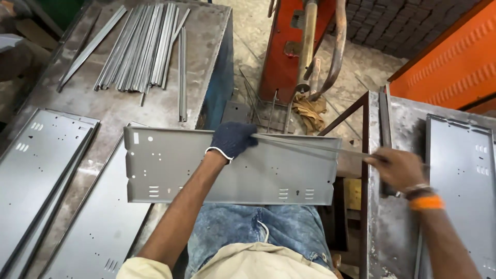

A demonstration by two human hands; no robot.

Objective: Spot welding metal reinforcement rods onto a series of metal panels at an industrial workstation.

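Note:
A grey sheet-metal panel point(175, 170) with slots and small holes lies across my lap, bridging the gap between two benches. My left hand point(232, 138), in a dark blue glove, grips the panel's far edge near the middle. My bare right hand point(395, 168), with an orange wristband, holds the end of a thin metal strip point(310, 145) that runs along the panel's far edge toward the gloved hand.
A worn metal bench point(119, 106) on the left carries a bundle of metal strips point(142, 46) and flat panels point(36, 165). The right bench point(398, 119) holds another panel point(462, 181). An orange machine point(289, 46) stands ahead, an orange wall point(454, 62) to its right.

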